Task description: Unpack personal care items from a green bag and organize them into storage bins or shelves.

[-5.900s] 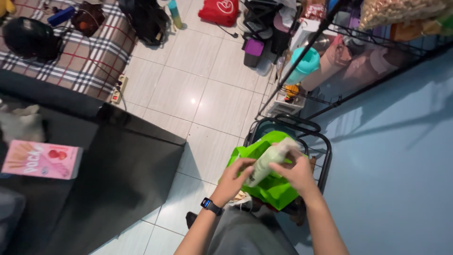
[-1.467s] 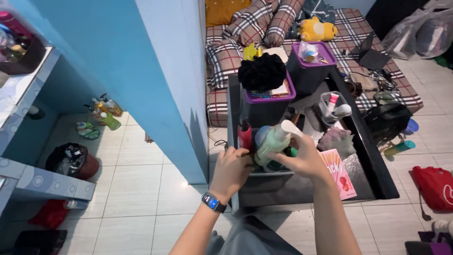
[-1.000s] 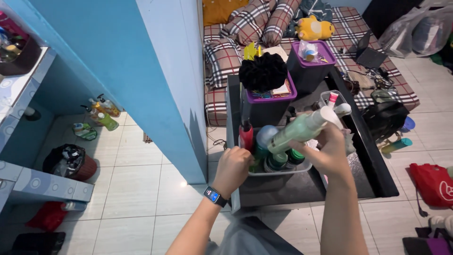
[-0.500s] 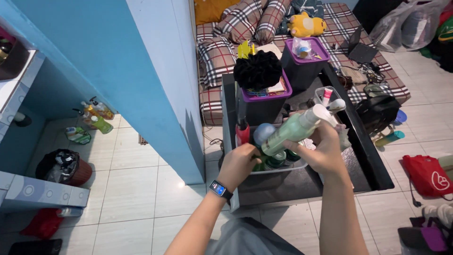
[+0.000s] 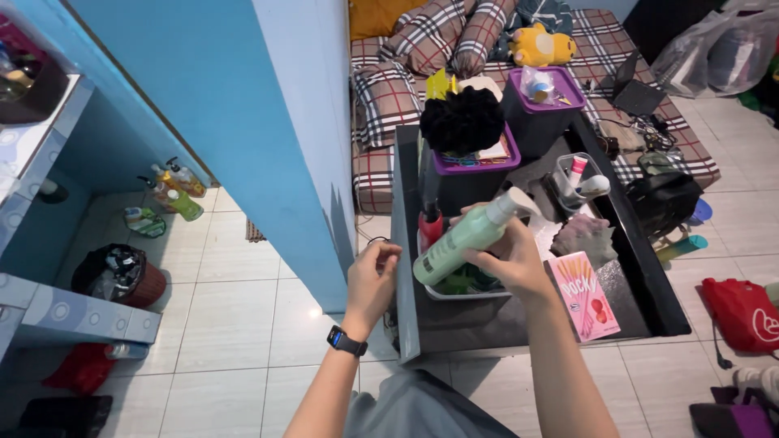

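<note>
head view shows the right hand wrapped around a pale green bottle, tilted over a clear tray of toiletries. left hand, loosely curled and empty, hovers by the black tabletop edge; pink snack box lies nearby, white tiled floor below.
</note>
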